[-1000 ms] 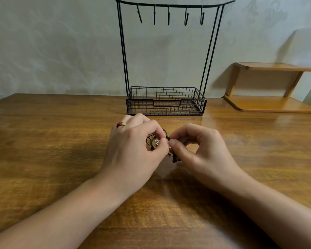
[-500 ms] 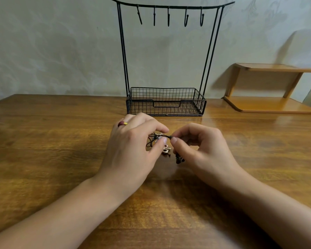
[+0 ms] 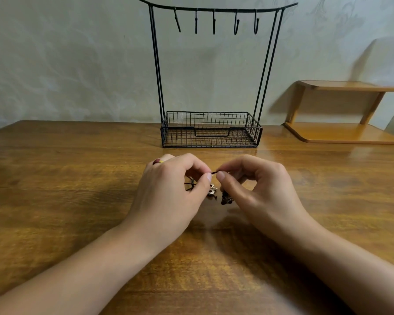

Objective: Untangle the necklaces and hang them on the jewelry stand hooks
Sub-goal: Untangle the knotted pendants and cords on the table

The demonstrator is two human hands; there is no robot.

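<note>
Head view: left hand (image 3: 168, 192) and right hand (image 3: 257, 189) meeting over the middle of the wooden bench (image 3: 55, 189), thumbs and forefingers nearly touching. Pinching a short stretch of dark cord (image 3: 214, 172) between them, each grip narrow and closed on one end of that stretch. Hanging just beneath the fingertips, the tangled necklaces (image 3: 210, 190): dark loops under the left palm, a pale flower-like pendant in the gap, a small dark pendant beside the right thumb, all low over or resting on the bench, hard to tell which. Showing a red and yellow ring (image 3: 157, 161) on a left finger. Standing farther back against the wall, the black wire jewelry stand (image 3: 210, 130), its five hooks (image 3: 214, 21) dangling bare from the top bar. Sitting to the right, a small wooden shelf (image 3: 341, 133).
</note>
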